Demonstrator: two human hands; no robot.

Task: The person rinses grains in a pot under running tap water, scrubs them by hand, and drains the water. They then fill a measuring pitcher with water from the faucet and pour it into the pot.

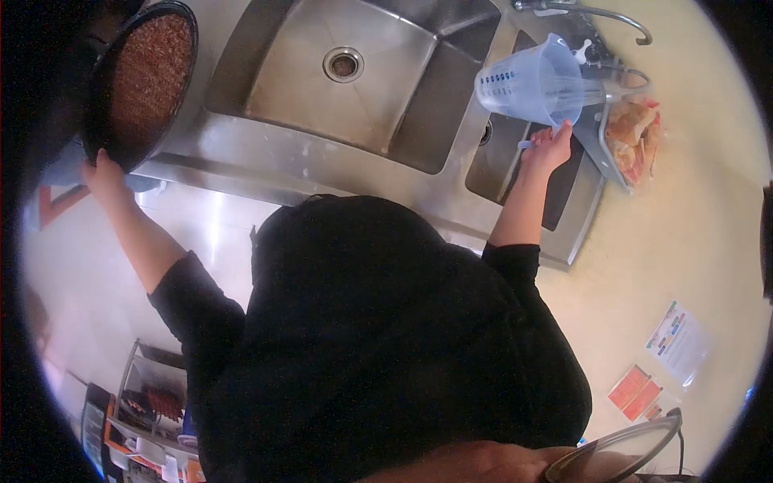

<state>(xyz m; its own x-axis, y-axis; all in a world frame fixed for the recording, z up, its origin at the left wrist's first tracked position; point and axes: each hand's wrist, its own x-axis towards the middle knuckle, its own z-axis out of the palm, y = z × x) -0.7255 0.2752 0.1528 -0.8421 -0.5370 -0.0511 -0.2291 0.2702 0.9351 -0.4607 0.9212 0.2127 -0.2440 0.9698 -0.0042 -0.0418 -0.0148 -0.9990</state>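
Note:
My right hand is closed round the handle of a clear plastic measuring jug with dark markings on its side. The jug is tilted above the small sink basin, its mouth toward a tap from which a stream of water seems to run into it. At far left, the fingers of my left hand grip the near edge of a large dark pan. Brown, crumbly food that looks like ground meat fills the pan. The far side of the pan is lost in shadow.
A large steel sink with a round drain lies between my hands. A curved faucet juts from the wall at top right. A plastic bag of food scraps or bread sits beside the small basin. Papers hang on the wall, lower right.

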